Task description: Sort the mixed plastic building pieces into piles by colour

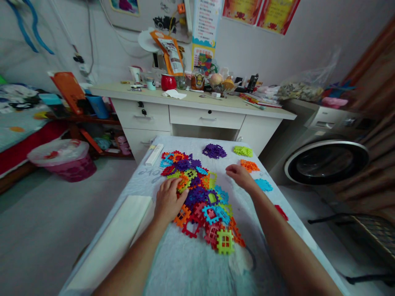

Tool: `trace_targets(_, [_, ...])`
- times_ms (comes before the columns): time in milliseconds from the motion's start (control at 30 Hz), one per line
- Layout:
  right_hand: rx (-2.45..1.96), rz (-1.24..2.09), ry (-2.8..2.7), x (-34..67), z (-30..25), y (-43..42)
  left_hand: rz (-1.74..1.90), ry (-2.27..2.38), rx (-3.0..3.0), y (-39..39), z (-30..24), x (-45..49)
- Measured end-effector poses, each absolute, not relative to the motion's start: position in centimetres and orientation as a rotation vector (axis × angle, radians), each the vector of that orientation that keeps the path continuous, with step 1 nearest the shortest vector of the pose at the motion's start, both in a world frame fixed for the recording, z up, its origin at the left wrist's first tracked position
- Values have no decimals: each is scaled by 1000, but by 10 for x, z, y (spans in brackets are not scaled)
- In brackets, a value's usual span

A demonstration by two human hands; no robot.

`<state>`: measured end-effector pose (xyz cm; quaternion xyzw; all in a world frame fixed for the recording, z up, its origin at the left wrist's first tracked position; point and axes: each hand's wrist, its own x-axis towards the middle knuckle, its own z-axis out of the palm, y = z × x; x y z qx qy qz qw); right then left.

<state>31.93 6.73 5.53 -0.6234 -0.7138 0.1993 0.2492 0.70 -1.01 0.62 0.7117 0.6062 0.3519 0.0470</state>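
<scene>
Items on your table (185, 263), which is covered with a pale cloth:

1. Mixed pile (200, 197) of plastic grid tiles in many colours. It lies in the middle of the table and runs from the far half down toward you. A lone green tile (225, 241) sits at its near edge.
2. Your left hand (168, 199) lies palm down on the left edge of the mixed pile. The fingers are bent over an orange and a yellow tile. You cannot tell whether they pinch one.
3. Your right hand (240, 174) is palm down just right of the mixed pile, fingers loosely curled. The knuckles hide whether it holds a tile.
4. Orange stack (249, 165) sits just beyond your right hand, close to its fingertips.
5. The other sorted groups are the purple stack (214, 151) and green stack (242, 151) at the far end, the blue stack (263, 185) to the right of your wrist, and the red stack (281, 211) near the right edge beside your forearm.
6. White box (154, 155), long and narrow, lies at the far left, near the pile.
7. White slab (123, 230) lies along the left edge, beside your left forearm.

Beyond the table:

- a cluttered desk (203, 117) against the wall
- a washing machine (327, 160) to the right
- a pink bin (61, 160) on the floor to the left
</scene>
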Motion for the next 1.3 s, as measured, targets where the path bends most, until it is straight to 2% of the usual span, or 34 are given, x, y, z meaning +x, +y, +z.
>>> trace_targets(67, [-1645,590,-2057,294,46,55,1073,1850,2175,-10,6,7])
trace_targets(200, [-1694,420,-2135,267,28,44,1070,1859,2164,-11,6,8])
trace_targets(333, [-1709,328,-2181,263,19,47,1063,1856,2169,-11,6,8])
trace_targets(567, [-1759,356,-2091,269,17,49,1073,1836,2177,-11,5,7])
trace_targets(733, [-1701,554,-1875,279,19,53,1082,1847,2184,-11,5,7])
trace_targets(967, [-1573,1179,-1530,295,36,66,1067,1859,2193,-10,4,8])
trace_targets(1300, [-1547,1281,-1568,306,44,68,1077,1851,2185,-9,2,6])
